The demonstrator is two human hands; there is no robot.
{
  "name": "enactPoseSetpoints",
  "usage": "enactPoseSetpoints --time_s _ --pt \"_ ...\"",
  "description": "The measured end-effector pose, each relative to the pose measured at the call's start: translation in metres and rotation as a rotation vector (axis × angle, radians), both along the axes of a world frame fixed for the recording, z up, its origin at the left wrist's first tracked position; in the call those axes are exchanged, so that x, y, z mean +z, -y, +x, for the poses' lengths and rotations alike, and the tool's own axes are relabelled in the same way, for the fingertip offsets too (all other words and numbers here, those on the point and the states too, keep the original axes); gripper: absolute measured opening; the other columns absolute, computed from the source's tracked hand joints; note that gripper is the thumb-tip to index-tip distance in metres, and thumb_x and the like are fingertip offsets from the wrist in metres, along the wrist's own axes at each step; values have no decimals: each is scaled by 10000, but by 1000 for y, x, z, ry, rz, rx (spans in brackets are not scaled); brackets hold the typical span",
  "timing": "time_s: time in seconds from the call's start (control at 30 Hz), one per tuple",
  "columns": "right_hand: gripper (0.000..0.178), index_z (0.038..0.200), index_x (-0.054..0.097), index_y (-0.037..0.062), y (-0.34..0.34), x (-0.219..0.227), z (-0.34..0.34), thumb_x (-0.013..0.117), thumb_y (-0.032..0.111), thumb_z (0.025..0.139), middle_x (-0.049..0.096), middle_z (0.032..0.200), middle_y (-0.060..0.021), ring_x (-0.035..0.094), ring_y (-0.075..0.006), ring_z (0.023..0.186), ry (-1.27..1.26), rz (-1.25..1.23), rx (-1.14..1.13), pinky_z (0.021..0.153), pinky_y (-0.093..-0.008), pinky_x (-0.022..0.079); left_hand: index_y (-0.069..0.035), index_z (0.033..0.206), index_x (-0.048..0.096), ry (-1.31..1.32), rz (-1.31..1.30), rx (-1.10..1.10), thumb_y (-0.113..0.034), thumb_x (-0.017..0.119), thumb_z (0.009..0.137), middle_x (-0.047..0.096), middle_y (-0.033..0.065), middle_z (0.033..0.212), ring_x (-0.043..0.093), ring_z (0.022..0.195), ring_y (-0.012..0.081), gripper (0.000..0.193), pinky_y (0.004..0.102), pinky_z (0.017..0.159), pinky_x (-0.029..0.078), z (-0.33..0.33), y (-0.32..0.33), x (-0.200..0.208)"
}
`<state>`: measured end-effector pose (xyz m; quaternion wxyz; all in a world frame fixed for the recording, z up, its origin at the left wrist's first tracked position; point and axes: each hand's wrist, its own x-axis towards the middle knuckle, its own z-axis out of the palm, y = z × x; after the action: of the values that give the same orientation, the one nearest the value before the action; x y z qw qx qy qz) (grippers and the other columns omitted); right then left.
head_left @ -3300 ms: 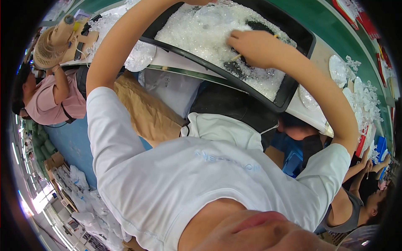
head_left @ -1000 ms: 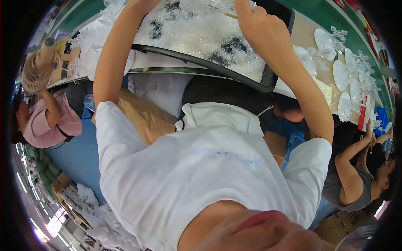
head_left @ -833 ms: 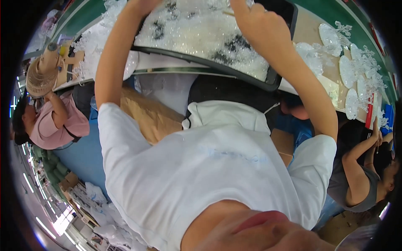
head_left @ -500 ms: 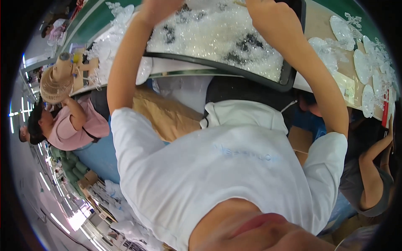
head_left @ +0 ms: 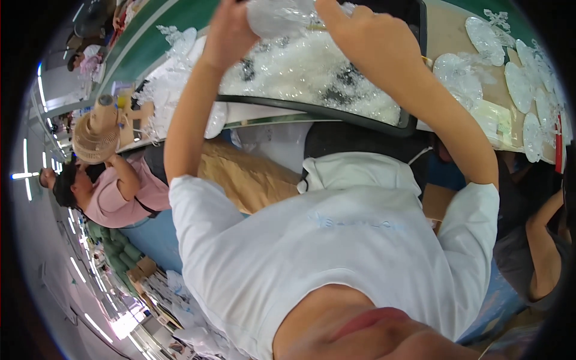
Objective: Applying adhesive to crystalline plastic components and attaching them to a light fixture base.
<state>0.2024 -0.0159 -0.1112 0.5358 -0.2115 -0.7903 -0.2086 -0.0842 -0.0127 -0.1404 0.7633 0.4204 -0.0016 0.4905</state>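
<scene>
My left hand (head_left: 231, 36), at the top edge, is closed around a clear disc-shaped piece (head_left: 279, 19), whose upper part is cut off. Beside it my right hand (head_left: 375, 45) is closed, with a thin yellowish stick (head_left: 316, 27) showing at its fingertips. A similar pale tip shows past the back of that hand; the stick's kind is unclear. Both hands are over a black tray (head_left: 312, 109) that holds white, glittering loose flakes (head_left: 306, 69). Dark patches of the tray's bottom show through the flakes.
Clear discs with ornate tops (head_left: 483, 41) stand at the right, and more clear pieces (head_left: 180, 42) at the left. A beige fan (head_left: 96, 135) is near a person in pink (head_left: 129, 195). Another person's arm (head_left: 543, 258) is at right. Brown paper (head_left: 246, 177) lies below the table edge.
Both hands have come down and closer over the tray, and the clear disc has come into view in my left hand. The whole view has shifted slightly.
</scene>
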Motion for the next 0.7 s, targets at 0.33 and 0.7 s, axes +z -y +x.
enactPoseSetpoints --time_s 0.33,0.7 --pt "230 998 590 16 -7 61 24 703 106 818 654 691 -227 694 -408 691 701 -698 -35 646 -488 566 44 1498 446 23 -310 63 -616 417 1021 437 207 1578 456 1434 318 815 451 1197 333 -7 -5 53" --pt "240 844 716 -44 -32 132 24 708 195 864 687 795 -213 670 -312 703 472 -936 126 684 -400 530 8 936 681 -1535 1053 815 -204 758 909 632 219 797 606 709 425 227 423 605 469 97 -6 109"
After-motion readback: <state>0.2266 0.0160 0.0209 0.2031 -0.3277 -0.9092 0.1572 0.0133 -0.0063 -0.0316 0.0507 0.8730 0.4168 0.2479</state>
